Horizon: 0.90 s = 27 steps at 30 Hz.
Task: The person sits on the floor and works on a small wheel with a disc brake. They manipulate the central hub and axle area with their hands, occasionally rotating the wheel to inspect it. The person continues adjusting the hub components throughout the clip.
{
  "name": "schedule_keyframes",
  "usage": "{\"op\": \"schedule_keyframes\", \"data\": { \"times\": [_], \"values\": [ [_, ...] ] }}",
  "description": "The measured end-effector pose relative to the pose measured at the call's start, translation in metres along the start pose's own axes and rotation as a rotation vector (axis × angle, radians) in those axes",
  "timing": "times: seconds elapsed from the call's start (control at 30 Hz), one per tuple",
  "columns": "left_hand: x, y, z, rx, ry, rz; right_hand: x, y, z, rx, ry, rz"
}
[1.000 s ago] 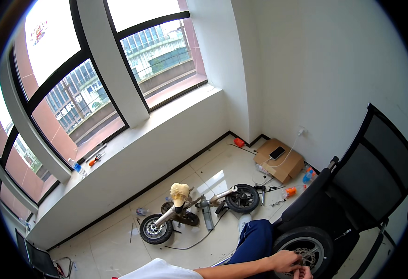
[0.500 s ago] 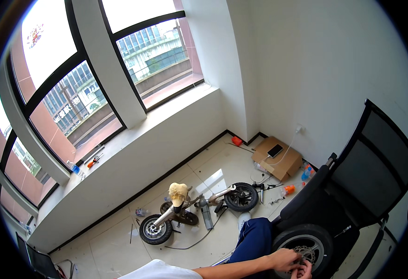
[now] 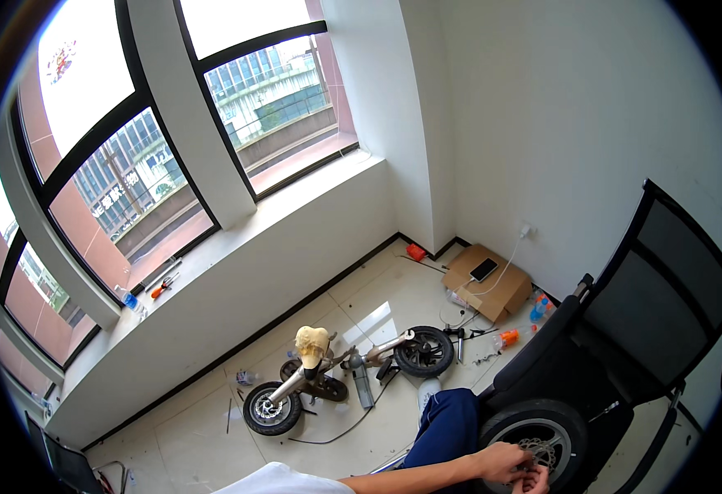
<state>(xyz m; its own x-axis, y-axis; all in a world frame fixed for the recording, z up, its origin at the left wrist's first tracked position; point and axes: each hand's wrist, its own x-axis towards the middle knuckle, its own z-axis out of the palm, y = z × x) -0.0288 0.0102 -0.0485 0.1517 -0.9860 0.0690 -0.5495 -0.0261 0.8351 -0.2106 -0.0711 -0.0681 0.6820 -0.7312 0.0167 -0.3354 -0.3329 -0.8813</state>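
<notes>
Wheel (image 3: 534, 440) under left hand (image 3: 503, 461)

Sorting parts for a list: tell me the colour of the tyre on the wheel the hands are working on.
Black tyre, seen in the head view.

Our hands (image 3: 519, 469) sit at the wheel (image 3: 535, 440), hemmed on the right by the black chair (image 3: 624, 329) and on the left by our knee (image 3: 447, 416); beyond, we see open tile (image 3: 361, 305) between the small bike (image 3: 340, 375) and the cardboard box (image 3: 489, 284)

Cardboard box (image 3: 489, 282), dismantled scooter (image 3: 340, 379)
</notes>
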Motion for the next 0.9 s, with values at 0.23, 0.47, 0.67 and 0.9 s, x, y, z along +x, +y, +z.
{"op": "schedule_keyframes", "data": {
  "times": [0.23, 0.47, 0.67, 0.9],
  "values": [
    [0.0, -0.003, 0.003, -0.036, 0.01, 0.012, 0.005, -0.014, -0.001, -0.073, 0.03, -0.006],
    [0.003, 0.01, -0.012, -0.051, -0.031, -0.057, 0.008, -0.021, -0.002, -0.006, 0.077, -0.034],
    [0.001, 0.003, -0.008, 0.033, -0.031, -0.072, 0.001, 0.017, -0.01, -0.281, -0.12, -0.005],
    [-0.001, 0.006, -0.011, 0.034, -0.014, -0.069, -0.007, -0.002, -0.001, -0.041, -0.041, 0.062]
  ]
}}
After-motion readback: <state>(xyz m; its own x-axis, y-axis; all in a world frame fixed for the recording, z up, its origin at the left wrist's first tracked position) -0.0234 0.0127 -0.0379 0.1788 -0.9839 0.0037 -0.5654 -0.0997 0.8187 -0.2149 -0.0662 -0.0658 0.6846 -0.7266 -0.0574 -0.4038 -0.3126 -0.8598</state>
